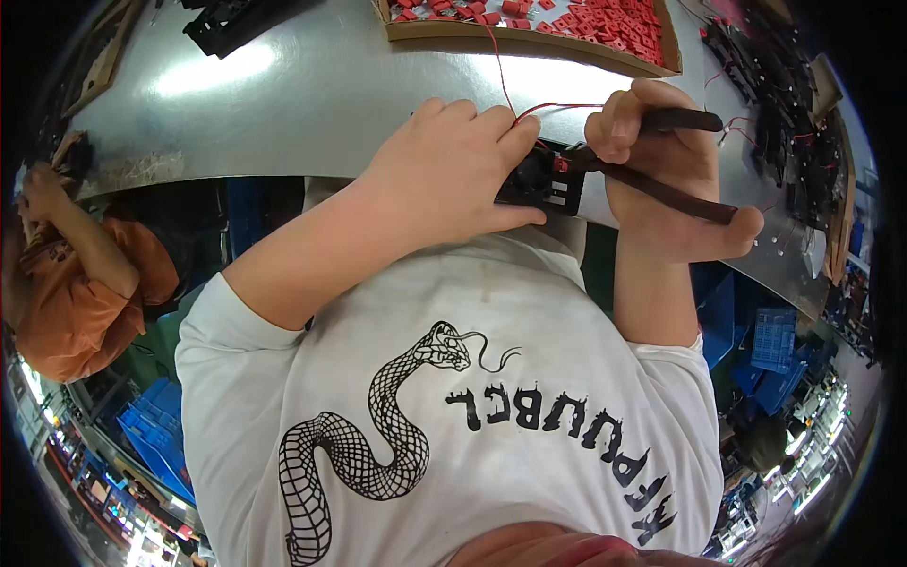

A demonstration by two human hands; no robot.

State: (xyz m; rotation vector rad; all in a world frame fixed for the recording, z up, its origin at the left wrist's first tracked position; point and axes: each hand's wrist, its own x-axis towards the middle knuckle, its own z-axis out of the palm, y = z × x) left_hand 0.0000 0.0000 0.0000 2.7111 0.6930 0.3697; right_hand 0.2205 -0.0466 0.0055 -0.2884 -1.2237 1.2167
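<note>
Our left hand (444, 175) hides most of the small black plastic part (546, 180), so we cannot tell its shape. The cardboard tray of red plastic pieces (529, 36) at the metal table's (312, 94) far edge is cut off.

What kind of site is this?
Likely a small-parts assembly workshop: a shiny sheet-metal workbench, a shallow cardboard tray of small red plastic parts, and piles of black wired components.

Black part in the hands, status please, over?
Left hand clamped on small black part at table edge. Right hand gripping dark-handled pliers, tip at the part. Red wire trailing toward cardboard tray; nothing blocking.
</note>
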